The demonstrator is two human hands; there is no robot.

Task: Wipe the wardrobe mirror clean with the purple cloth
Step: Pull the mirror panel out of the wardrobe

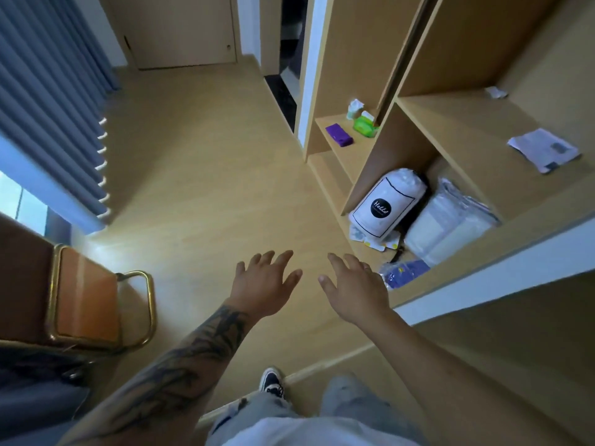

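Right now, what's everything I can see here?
purple cloth: one, purple, folded on the small wardrobe shelf
wipes pack: one, green, beside the cloth
white package: one, black round label, lower wardrobe compartment
clear bags: a few, whitish, right of that package
papers: one bundle, white, wide shelf
curtain: one, grey-blue, left
chair: one, orange with brass frame, lower left
shoe: one, dark, on the floor
left hand: open, empty
right hand: open, empty

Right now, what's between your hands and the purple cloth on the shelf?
Only bare wooden floor and the shelf's front edge, in the head view. Both hands, left and right, are empty; the purple cloth lies untouched.
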